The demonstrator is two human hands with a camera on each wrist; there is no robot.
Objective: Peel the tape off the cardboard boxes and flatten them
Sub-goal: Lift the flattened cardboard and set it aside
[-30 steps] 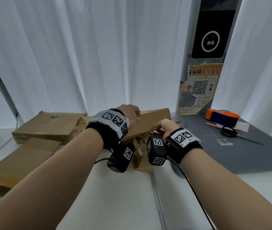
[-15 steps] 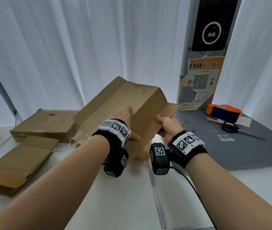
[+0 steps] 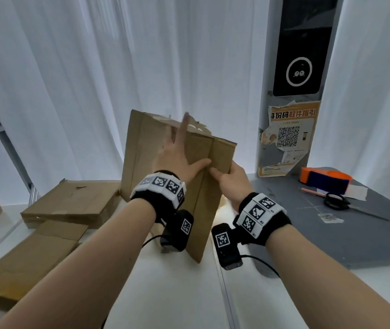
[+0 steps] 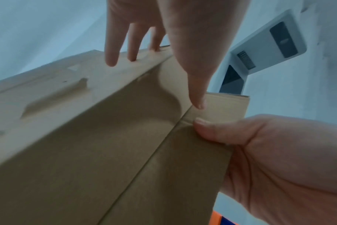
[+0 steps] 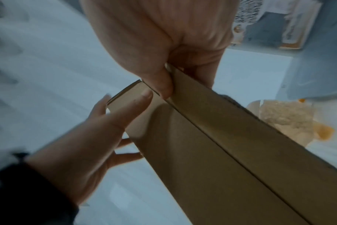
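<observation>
Both forearms reach forward, each wrist wearing a black band with white markers. The left hand [image 3: 177, 157] is spread flat, fingers straight, thumb stretched toward the right hand [image 3: 233, 181]. The right hand pinches the cardboard box [image 3: 196, 198] edge, thumb in front.

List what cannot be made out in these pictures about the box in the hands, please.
- Head view: the far face of the box is turned away, so any tape there is unseen.
- Head view: the right hand hides its own fingers behind the edge.
- Left wrist view: markings on the box are blurred.
- Right wrist view: the box hides the left hand fingers' tips.
</observation>
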